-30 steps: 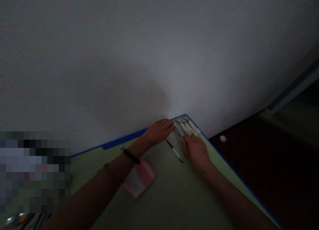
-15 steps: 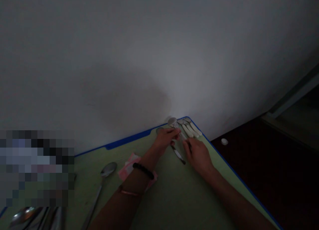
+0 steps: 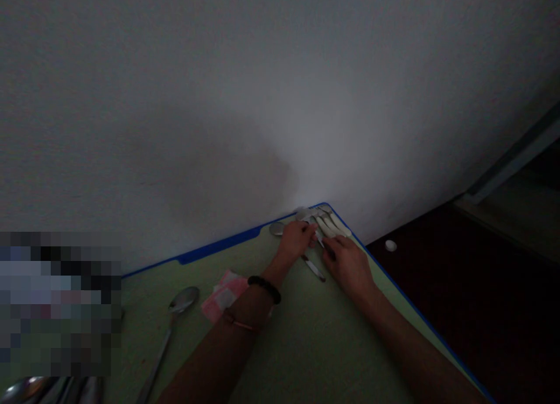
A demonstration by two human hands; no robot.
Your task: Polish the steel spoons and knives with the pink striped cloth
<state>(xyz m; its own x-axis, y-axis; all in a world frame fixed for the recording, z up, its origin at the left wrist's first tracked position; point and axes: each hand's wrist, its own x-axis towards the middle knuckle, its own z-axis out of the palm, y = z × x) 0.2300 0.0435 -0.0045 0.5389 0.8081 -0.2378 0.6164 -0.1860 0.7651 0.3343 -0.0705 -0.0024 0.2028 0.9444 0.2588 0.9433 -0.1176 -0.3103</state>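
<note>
My right hand (image 3: 347, 261) is closed around the handle end of a metal spoon (image 3: 303, 215), whose round bowl points toward the table's far corner. Fingers of my left hand (image 3: 297, 239) are closed on the same spoon nearer its bowl, partly hiding it. Beneath my left hand lies another spoon (image 3: 315, 270), its bowl showing left of the fingers. Just beyond my hands, several white-handled utensils (image 3: 333, 224) lie side by side at the corner; some look like forks. Beside my left wrist rests a pink and white cloth or packet (image 3: 225, 297), partly covered by the forearm.
A large spoon (image 3: 184, 300) lies left on the green, blue-edged tabletop (image 3: 301, 345). More metal utensils (image 3: 26, 389) sit at the lower left, near a blurred-out patch. The wall (image 3: 219, 100) stands behind the table. On the dark floor at right is a small white object (image 3: 391, 246).
The held spoon's bowl has come down toward the table corner, beside the white-handled utensils. My left hand has shifted slightly right, uncovering more of the lying spoon's bowl and the pink cloth.
</note>
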